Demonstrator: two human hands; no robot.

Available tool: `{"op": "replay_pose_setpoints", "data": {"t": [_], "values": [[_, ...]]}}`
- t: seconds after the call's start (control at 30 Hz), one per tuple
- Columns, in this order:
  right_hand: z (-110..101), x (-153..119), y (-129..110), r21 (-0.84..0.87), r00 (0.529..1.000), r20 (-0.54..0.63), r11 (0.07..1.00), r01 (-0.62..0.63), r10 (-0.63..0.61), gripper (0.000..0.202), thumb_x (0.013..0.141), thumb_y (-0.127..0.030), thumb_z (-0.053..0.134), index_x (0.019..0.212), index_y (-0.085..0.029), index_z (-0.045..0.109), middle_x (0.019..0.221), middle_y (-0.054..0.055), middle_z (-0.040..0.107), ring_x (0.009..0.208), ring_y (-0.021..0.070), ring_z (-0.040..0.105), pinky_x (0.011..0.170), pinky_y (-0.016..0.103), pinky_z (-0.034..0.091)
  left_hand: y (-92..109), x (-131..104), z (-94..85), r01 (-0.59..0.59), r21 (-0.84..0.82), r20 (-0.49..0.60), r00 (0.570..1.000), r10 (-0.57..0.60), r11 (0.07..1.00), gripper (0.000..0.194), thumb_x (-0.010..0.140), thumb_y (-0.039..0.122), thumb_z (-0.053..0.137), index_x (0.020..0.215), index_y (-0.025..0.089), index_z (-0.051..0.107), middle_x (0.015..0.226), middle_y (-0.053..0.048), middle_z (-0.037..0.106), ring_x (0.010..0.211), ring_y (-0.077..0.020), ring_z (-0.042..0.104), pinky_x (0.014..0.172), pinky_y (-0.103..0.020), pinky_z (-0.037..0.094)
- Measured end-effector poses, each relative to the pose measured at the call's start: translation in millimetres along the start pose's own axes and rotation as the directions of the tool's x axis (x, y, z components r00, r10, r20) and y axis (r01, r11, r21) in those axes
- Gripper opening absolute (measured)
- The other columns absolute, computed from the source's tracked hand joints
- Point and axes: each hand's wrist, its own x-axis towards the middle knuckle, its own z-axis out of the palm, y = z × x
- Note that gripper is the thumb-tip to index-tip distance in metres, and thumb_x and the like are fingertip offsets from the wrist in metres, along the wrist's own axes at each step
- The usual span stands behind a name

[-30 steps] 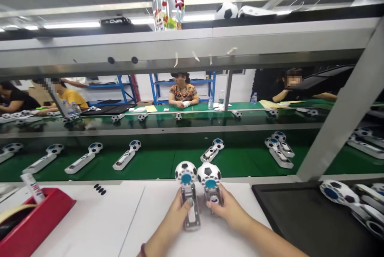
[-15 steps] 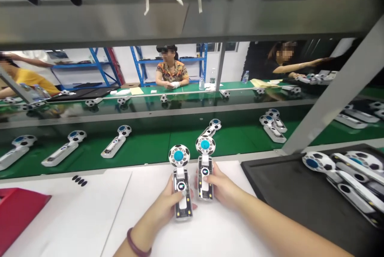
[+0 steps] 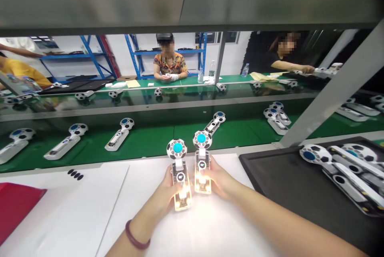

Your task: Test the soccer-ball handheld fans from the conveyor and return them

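My left hand (image 3: 166, 193) is closed round a handheld fan (image 3: 177, 149) with a round football-patterned head, a blue centre and a see-through body. The thumb lies on the body, below a small round lit display. Beside it, my right hand (image 3: 223, 179) grips a second, similar handheld fan (image 3: 202, 139), thumb on its front. Both fans stand head up, side by side and slightly apart, above the white work surface (image 3: 207, 229). Warm yellow light glows from the lower part of both bodies. My fingers behind the fans are mostly hidden.
Several similar fans (image 3: 121, 133) lie on the green conveyor (image 3: 159, 137) ahead. At right, a black tray (image 3: 270, 185) holds more of them. A red box (image 3: 18, 205) and several black oval pads (image 3: 75, 174) are at left. A slanted post (image 3: 333, 85) stands right; co-workers (image 3: 170, 63) sit beyond.
Lights in the lower bodies of both fans have come on. Both hands keep their grip, and the fans sit slightly higher in view. The camera view has tilted down a little.
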Motion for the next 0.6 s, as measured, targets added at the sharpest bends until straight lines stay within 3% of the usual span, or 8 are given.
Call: {"op": "replay_pose_setpoints", "data": {"t": [0.13, 0.3, 0.6], "values": [[3.8, 0.0, -2.3, 0.019, 0.998, -0.046, 0.999, -0.029, 0.030, 0.058, 0.062, -0.017, 0.068, 0.109, -0.024, 0.035, 0.086, 0.001, 0.055, 0.081, 0.0199, 0.059, 0.072, 0.037, 0.046, -2.0, 0.8, -2.3, -0.001, -0.005, -0.011, 1.000, 0.001, 1.000, 0.054, 0.068, 0.029, 0.068, 0.110, 0.023, 0.036, 0.104, -0.009, 0.051, 0.091, -0.0257, 0.055, 0.076, -0.043, 0.047], [3.1, -1.6, -2.0, -0.014, 0.998, -0.045, 0.999, -0.047, 0.046, 0.051, 0.062, -0.018, 0.069, 0.103, -0.021, 0.038, 0.084, 0.001, 0.055, 0.078, 0.0194, 0.059, 0.070, 0.036, 0.046, -1.0, 0.3, -2.4, 0.011, -0.001, -0.004, 1.000, -0.011, 1.000, 0.053, 0.066, 0.029, 0.070, 0.108, 0.022, 0.038, 0.101, -0.008, 0.053, 0.088, -0.0242, 0.056, 0.075, -0.041, 0.048], [-0.7, -1.1, 1.4, -0.009, 0.998, -0.020, 0.999, -0.053, 0.053, 0.057, 0.061, -0.019, 0.065, 0.110, -0.024, 0.034, 0.087, 0.001, 0.055, 0.080, 0.0213, 0.059, 0.071, 0.039, 0.047, -0.5, 2.2, 0.3, 0.026, -0.041, -0.025, 0.999, -0.027, 0.999, 0.057, 0.062, 0.028, 0.073, 0.107, 0.022, 0.038, 0.099, -0.008, 0.054, 0.085, -0.0244, 0.057, 0.074, -0.044, 0.049]]}}
